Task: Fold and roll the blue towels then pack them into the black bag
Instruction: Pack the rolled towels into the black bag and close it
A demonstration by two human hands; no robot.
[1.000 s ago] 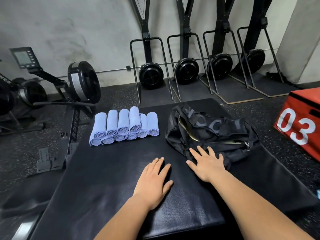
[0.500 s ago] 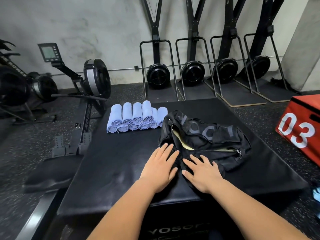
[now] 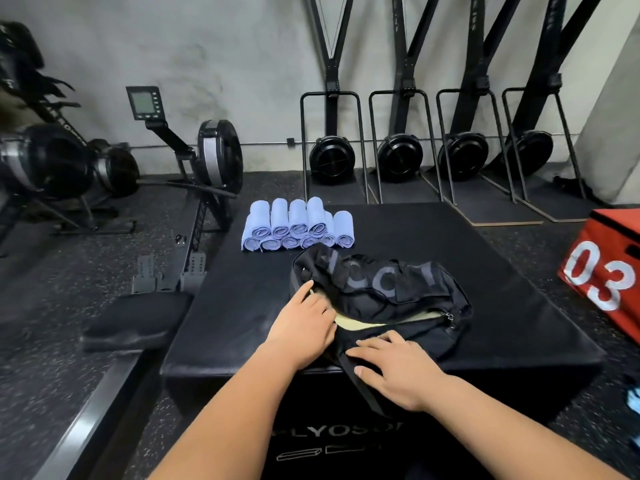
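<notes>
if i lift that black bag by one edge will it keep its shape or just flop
Probably flops: the black bag lies crumpled and sagging on the black box, so its fabric looks soft. Likely light, since only tan lining shows through the open zip. The mouth may fall shut unless the left hand at the opening holds it wide.

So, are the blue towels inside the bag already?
No, the rolled blue towels sit stacked on the black box behind the black bag, whose opening shows only pale lining.
</notes>
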